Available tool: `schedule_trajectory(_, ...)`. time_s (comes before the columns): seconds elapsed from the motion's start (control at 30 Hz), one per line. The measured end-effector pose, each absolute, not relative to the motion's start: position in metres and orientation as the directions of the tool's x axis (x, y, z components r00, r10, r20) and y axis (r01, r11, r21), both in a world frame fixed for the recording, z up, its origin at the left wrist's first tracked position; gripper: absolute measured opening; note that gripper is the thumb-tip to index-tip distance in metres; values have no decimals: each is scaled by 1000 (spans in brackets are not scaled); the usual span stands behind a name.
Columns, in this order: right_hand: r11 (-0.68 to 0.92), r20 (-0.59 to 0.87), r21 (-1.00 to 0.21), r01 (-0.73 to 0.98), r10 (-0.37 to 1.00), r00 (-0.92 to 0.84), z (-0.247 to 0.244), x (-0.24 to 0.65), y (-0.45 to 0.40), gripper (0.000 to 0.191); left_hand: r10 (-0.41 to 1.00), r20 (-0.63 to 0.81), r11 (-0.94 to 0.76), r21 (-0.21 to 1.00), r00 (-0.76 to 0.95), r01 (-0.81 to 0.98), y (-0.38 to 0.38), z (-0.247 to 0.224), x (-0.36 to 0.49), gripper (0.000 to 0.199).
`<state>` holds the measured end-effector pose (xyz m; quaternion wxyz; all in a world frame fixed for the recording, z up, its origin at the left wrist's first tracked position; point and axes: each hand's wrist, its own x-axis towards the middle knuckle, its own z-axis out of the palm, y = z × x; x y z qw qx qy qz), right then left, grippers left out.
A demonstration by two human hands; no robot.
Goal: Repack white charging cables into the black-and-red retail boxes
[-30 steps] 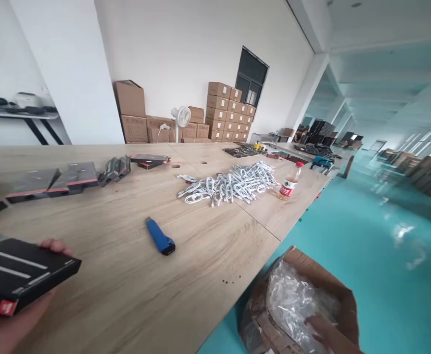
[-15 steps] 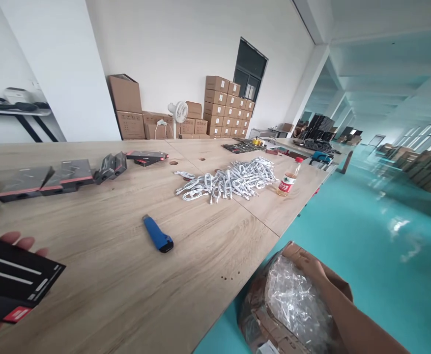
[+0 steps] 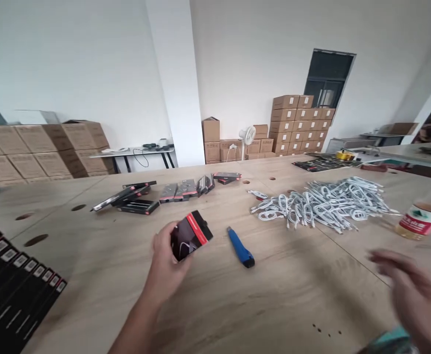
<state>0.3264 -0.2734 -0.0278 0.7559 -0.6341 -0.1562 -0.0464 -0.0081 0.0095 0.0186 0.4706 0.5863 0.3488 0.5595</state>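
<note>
Black retail box [image 3: 190, 235] with a red stripe and a hang tab: my left hand [image 3: 166, 263] holds it above the table, fingers wrapped round its left side. The box's opening, if any, cannot be made out. My right hand [image 3: 412, 287] hangs over the table's right side, slightly blurred, its fingers stretched out and nothing visible in them. Between the hands lies a blue utility knife [image 3: 240, 248]. Beyond it spreads a heap of white coiled cables [image 3: 322, 204]. Nearest my right hand stands a bottle [image 3: 419, 221] with a red and white label.
Several flat black boxes [image 3: 138, 206] lie scattered toward the table's far edge. At lower left, a row of black boxes [image 3: 12, 295] stands packed together. Past the table [image 3: 215, 309] are stacked cartons [image 3: 292, 125], a white fan [image 3: 247, 135] and a side table [image 3: 137, 153].
The view has swung left. My right hand has come up from the carton of clear plastic to above the table. My left hand has brought the black box in toward the middle.
</note>
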Motion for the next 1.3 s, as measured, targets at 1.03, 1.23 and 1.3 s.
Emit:
schedule_trajectory(1.03,274,280,-949,-155,960,-20,-28,140,-49,30,529,502,-843,222,684,490,-7,1,-12,61)
schedule_trajectory(1.23,232,228,-972,-25,967,115,-30,139,-48,29,467,505,-882,201,726,427,-9,2,-8,63)
schedule_trajectory(1.3,218,215,-976,-7,965,149,-26,137,-48,27,467,507,-881,201,724,428,-7,0,-8,65)
